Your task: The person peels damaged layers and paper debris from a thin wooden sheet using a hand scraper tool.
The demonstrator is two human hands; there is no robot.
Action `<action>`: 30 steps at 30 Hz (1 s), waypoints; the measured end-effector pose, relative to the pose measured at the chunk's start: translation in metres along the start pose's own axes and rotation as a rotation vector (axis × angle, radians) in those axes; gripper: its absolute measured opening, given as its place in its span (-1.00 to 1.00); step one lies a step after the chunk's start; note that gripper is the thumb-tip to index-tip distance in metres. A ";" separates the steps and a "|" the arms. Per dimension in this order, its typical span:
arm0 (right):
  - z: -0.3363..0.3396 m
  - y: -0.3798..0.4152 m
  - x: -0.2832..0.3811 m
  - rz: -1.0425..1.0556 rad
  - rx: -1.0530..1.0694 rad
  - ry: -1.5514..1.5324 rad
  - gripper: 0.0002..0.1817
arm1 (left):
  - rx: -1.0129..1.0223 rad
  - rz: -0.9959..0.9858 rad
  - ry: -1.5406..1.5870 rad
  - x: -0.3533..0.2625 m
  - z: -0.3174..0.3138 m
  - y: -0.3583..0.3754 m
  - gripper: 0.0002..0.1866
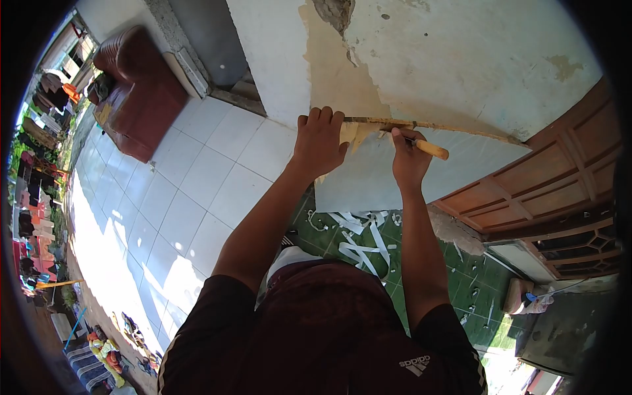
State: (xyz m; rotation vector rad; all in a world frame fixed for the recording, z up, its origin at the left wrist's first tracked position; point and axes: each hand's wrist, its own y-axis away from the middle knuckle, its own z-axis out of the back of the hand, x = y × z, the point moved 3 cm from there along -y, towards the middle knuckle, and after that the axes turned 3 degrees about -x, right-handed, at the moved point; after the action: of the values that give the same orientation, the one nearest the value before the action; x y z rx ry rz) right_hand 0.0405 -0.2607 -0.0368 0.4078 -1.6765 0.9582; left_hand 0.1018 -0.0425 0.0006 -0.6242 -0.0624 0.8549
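A pale panel (375,181) stands upright in front of me, its narrow brown top edge (461,128) rough and worn. At the left end of that edge, my left hand (319,141) is closed over it, fingers across the top and thumb on the near face. My right hand (409,158) grips a slim tool with a yellow-orange handle (432,149); its kind is not clear, as the fingers cover much of it. The tool's front end is right by the panel's edge, where a torn tan patch (361,137) shows on the face.
White strips and scraps (365,247) litter the green tiled floor (332,237) below the panel. A peeling wall (461,52) rises behind it, with a brown wooden door (526,178) to the right. Leftward, a worn brown sofa (148,102) stands on white tiles (191,178).
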 end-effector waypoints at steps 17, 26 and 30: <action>-0.002 -0.006 0.002 -0.062 -0.015 -0.056 -0.79 | 0.085 0.047 0.016 0.000 0.001 -0.004 -0.35; -0.008 -0.003 -0.002 0.147 -0.036 0.019 -0.82 | 0.055 0.038 0.039 0.001 -0.001 -0.004 -0.35; 0.000 -0.009 -0.002 0.063 0.183 0.185 -0.77 | 0.098 0.064 0.035 -0.002 0.000 -0.004 -0.35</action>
State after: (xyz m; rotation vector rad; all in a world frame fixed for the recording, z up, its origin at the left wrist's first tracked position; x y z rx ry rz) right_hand 0.0472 -0.2663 -0.0348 0.3769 -1.4471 1.1657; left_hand 0.1034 -0.0456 0.0031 -0.5516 0.0311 0.9033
